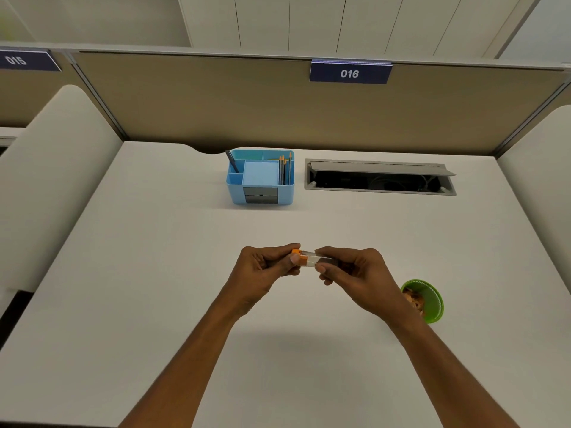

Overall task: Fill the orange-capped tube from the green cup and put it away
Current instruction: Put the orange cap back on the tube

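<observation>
A clear tube (312, 260) with an orange cap (299, 255) lies sideways in the air above the middle of the desk, held between both hands. My left hand (265, 271) pinches the orange cap end. My right hand (355, 274) grips the clear body. The green cup (428, 299) stands on the desk to the right, just behind my right wrist, with small orange-brown pieces inside it. Whether the tube holds anything is too small to tell.
A blue desk organizer (261, 177) with pencils and a pen stands at the back centre. To its right is an open cable hatch (380, 179) set into the white desk (154, 273). Beige partition panels enclose the back and sides.
</observation>
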`<state>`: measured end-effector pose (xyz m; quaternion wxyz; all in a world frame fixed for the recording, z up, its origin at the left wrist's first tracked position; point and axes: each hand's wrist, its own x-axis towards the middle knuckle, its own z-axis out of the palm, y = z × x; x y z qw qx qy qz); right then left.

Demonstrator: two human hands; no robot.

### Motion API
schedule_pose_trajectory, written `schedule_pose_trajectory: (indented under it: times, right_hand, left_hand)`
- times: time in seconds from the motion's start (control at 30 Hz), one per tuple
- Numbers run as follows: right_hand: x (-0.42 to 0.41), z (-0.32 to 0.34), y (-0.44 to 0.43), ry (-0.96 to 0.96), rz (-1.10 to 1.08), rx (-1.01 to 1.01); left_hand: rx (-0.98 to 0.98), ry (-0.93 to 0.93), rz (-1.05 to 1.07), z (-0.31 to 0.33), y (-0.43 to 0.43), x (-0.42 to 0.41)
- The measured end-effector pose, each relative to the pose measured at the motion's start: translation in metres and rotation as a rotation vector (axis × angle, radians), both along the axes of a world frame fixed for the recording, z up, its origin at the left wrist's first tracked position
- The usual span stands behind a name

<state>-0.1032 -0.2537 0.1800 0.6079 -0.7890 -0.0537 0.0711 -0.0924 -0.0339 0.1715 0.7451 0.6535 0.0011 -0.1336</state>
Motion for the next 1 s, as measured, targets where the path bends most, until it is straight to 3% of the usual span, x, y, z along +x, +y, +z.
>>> schedule_pose_trajectory:
  times: [0.23, 0.47, 0.73, 1.0]
  right_hand:
    - [-0.003, 0.001, 0.003, -0.27, -0.019, -0.086]
    - [-0.003, -0.003, 0.006, -0.323, -0.015, -0.03]
    - [0.0, -0.003, 0.003, -0.658, 0.036, -0.253]
    - [0.002, -0.004, 0.004, -0.769, 0.089, -0.36]
  left_hand:
    - [-0.03, 0.05, 0.025, -0.001, 0.001, 0.001]
    - [-0.041, 0.1, 0.02, 0.002, 0.004, 0.003]
    - [0.051, 0.161, -0.025, 0.008, 0.003, 0.005]
    - [0.072, 0.286, -0.01, 0.011, 0.0, 0.008]
